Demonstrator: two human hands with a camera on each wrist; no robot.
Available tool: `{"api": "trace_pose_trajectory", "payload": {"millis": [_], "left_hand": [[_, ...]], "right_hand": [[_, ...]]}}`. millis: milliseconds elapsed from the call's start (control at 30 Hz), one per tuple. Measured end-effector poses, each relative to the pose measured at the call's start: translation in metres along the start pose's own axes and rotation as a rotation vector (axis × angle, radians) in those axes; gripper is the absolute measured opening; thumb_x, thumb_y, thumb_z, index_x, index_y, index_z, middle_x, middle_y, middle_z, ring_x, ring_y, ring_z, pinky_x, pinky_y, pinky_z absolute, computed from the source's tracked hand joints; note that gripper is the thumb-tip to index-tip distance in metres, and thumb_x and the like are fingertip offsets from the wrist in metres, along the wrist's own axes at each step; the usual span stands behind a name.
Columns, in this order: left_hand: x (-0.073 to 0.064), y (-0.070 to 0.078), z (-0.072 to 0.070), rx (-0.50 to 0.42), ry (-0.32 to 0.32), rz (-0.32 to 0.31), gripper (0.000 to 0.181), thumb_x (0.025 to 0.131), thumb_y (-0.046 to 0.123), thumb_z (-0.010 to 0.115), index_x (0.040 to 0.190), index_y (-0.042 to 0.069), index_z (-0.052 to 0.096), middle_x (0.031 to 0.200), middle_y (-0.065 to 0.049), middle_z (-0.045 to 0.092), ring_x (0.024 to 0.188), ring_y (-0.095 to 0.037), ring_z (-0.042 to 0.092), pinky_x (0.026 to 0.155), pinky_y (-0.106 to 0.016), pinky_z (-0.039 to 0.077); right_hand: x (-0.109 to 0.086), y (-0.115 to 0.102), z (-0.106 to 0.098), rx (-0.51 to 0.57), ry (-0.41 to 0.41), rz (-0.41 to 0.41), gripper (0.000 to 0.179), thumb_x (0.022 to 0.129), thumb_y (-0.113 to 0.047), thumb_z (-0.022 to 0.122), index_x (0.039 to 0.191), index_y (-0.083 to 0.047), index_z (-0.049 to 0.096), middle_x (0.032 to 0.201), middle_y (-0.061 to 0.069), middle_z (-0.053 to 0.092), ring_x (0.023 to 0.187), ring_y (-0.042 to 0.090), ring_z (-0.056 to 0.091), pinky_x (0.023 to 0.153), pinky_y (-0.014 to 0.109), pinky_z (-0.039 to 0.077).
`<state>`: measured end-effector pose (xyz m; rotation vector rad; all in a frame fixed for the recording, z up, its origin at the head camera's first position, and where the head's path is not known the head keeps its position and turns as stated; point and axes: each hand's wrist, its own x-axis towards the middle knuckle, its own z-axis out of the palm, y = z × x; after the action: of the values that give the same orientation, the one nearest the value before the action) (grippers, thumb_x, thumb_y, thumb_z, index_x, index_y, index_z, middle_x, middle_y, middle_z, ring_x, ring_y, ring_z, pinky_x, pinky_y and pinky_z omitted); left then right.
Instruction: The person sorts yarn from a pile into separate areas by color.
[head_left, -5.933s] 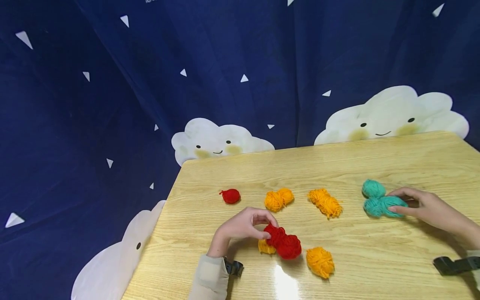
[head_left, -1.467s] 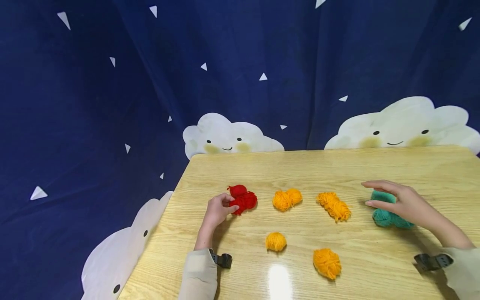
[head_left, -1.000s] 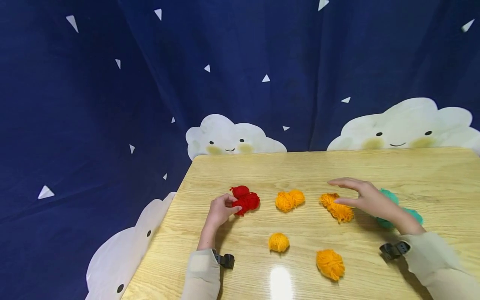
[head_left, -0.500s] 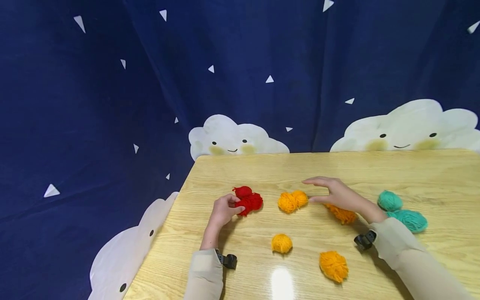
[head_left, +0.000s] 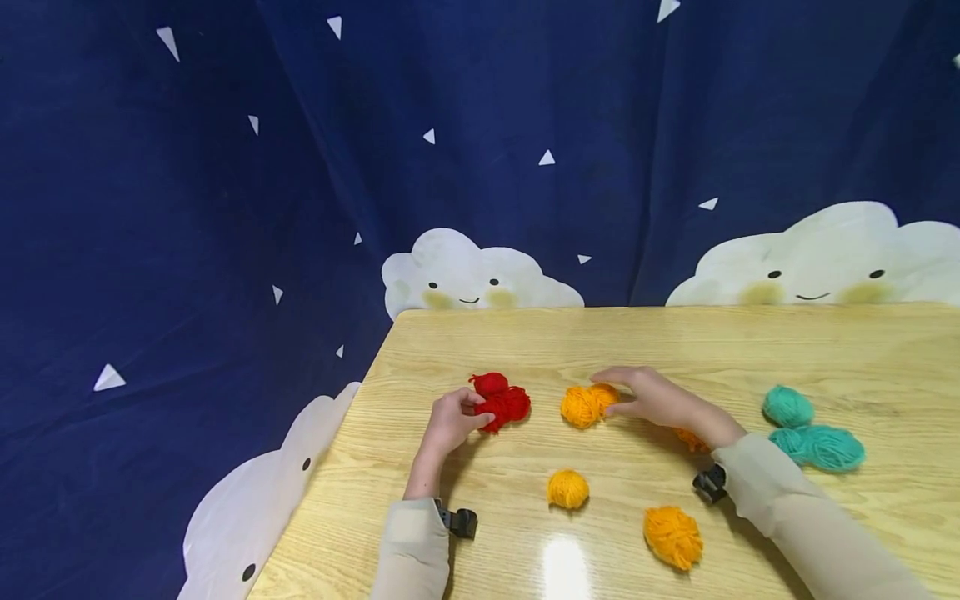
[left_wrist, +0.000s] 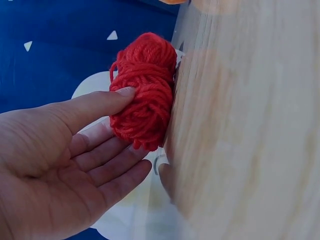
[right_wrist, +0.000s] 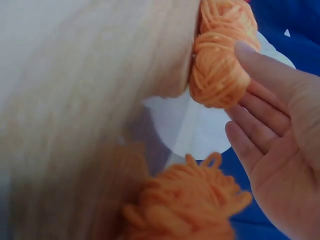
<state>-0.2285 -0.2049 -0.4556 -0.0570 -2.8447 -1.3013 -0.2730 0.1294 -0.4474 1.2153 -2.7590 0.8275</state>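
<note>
My left hand (head_left: 450, 423) pinches a red yarn skein (head_left: 506, 406) on the table; its thumb lies across the strands in the left wrist view, the other fingers behind and below. Touching that skein at its far side is a small red yarn ball (head_left: 491, 383). My right hand (head_left: 651, 397) straddles the right end of an orange yarn skein (head_left: 581, 407). In the right wrist view its thumb overlaps that skein (right_wrist: 217, 70), with the fingers loosely extended behind; firm contact cannot be made out. A second orange skein (head_left: 692, 440) is mostly hidden under the right forearm.
Nearer me lie a small yellow-orange yarn ball (head_left: 567, 489) and a bigger orange yarn bundle (head_left: 672, 537). To the right, a teal yarn ball (head_left: 787, 406) touches a teal skein (head_left: 821, 447). The wooden table (head_left: 480, 337) ends at a dark blue curtain (head_left: 480, 100).
My right hand has left the teal yarn and moved left, over one orange skein to the other. My left hand earlier carried the red skein to the red ball and has stayed there.
</note>
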Motion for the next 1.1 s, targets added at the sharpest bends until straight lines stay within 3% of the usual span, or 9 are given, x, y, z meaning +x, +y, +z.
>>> {"api": "trace_pose_trajectory", "payload": {"millis": [200, 533, 733, 1100], "left_hand": [[0.0001, 0.0010, 0.0003, 0.009, -0.008, -0.009, 0.024, 0.083, 0.014, 0.078, 0.101, 0.002, 0.069, 0.102, -0.014, 0.071, 0.093, -0.025, 0.066, 0.079, -0.033, 0.054], [0.0034, 0.0015, -0.0012, 0.007, -0.007, 0.005, 0.024, 0.082, 0.013, 0.078, 0.101, 0.002, 0.068, 0.103, -0.014, 0.070, 0.095, -0.026, 0.066, 0.084, -0.038, 0.055], [0.0026, -0.0007, -0.0001, 0.018, -0.012, 0.006, 0.025, 0.083, 0.014, 0.078, 0.102, 0.002, 0.068, 0.102, -0.014, 0.070, 0.093, -0.025, 0.065, 0.081, -0.036, 0.055], [0.0006, -0.0016, 0.0003, 0.007, -0.017, 0.002, 0.025, 0.083, 0.015, 0.078, 0.102, 0.002, 0.068, 0.101, -0.014, 0.070, 0.092, -0.025, 0.065, 0.078, -0.033, 0.054]], "right_hand": [[-0.0012, 0.0005, 0.0057, -0.035, -0.002, -0.002, 0.042, 0.083, -0.011, 0.076, 0.121, 0.002, 0.064, 0.121, 0.018, 0.068, 0.114, 0.037, 0.062, 0.098, 0.052, 0.048], [0.0005, 0.0015, 0.0058, -0.040, 0.009, 0.013, 0.035, 0.081, -0.013, 0.078, 0.113, -0.002, 0.067, 0.111, 0.012, 0.070, 0.102, 0.028, 0.065, 0.090, 0.045, 0.052], [-0.0003, 0.0005, 0.0087, 0.018, 0.053, 0.033, 0.024, 0.081, -0.008, 0.078, 0.103, -0.007, 0.067, 0.098, 0.003, 0.068, 0.086, 0.012, 0.059, 0.077, 0.031, 0.053], [-0.0066, -0.0005, 0.0059, 0.142, 0.059, 0.078, 0.021, 0.085, -0.016, 0.076, 0.103, -0.010, 0.066, 0.098, 0.002, 0.068, 0.084, 0.007, 0.058, 0.072, 0.024, 0.053]]}}
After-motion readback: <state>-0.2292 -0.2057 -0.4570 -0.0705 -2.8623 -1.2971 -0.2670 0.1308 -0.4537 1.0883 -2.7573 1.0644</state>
